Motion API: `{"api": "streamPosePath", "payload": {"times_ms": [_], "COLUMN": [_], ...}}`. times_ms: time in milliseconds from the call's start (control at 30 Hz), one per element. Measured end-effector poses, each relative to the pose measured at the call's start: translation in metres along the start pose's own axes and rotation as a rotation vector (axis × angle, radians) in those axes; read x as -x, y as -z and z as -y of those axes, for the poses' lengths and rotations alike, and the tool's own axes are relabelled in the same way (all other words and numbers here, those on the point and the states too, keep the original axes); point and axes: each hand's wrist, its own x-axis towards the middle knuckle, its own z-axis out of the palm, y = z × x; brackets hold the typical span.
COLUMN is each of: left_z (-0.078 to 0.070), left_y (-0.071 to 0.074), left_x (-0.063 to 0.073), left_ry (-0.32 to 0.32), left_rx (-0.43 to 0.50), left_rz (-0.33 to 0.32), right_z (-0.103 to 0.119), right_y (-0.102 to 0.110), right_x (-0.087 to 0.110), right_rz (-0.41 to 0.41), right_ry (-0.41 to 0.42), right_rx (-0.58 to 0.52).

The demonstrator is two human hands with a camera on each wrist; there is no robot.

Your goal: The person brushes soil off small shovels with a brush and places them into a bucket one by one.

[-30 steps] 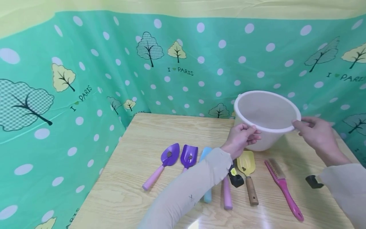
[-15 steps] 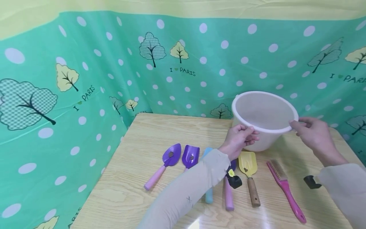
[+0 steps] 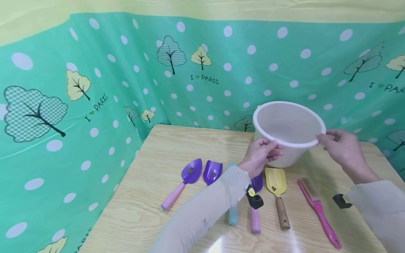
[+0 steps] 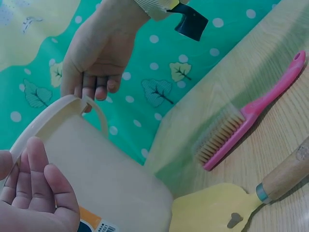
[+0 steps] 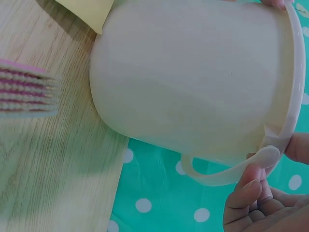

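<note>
A white plastic bucket (image 3: 288, 123) stands at the back right of the table. My left hand (image 3: 261, 154) pinches the front of its rim between thumb and fingers. At the rim's right side my right hand (image 3: 343, 146) has its thumb over the edge and fingers outside. In the right wrist view, the right fingers meet the rim where the loop handle (image 5: 217, 178) joins it. A label (image 4: 94, 222) shows low on the bucket wall in the left wrist view. Whether the base touches the table is hard to tell. The yellow shovel (image 3: 276, 181) lies just in front of the bucket.
On the wooden table (image 3: 136, 196) lie a purple trowel (image 3: 192, 171), a purple shovel (image 3: 212, 173), a light-blue tool (image 3: 233, 214) and another purple-bladed tool (image 3: 255, 221), partly behind the left arm. A pink brush (image 3: 319, 212) lies right. A green curtain (image 3: 221, 70) hangs behind.
The bucket has shifted slightly left relative to the table, both hands moving along with it at the rim. The view has turned a little, and the tools lie as before.
</note>
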Motion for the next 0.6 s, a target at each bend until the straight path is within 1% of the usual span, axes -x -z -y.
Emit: {"api": "streamPosePath", "payload": {"times_ms": [200, 400, 600], "left_z": [-0.002, -0.006, -0.01], "left_y": [0.011, 0.018, 0.025], "left_x": [0.002, 0.006, 0.009], "left_ry": [-0.008, -0.002, -0.007], "left_rx": [-0.007, -0.02, -0.03], "left_rz": [0.009, 0.023, 0.026], "right_z": [0.007, 0.013, 0.018], "right_y": [-0.004, -0.009, -0.015], "right_x": [0.0, -0.001, -0.001], "right_rz": [0.023, 0.035, 0.01], "right_ry": [0.025, 0.031, 0.071], "right_rx": [-0.012, -0.009, 0.013]}}
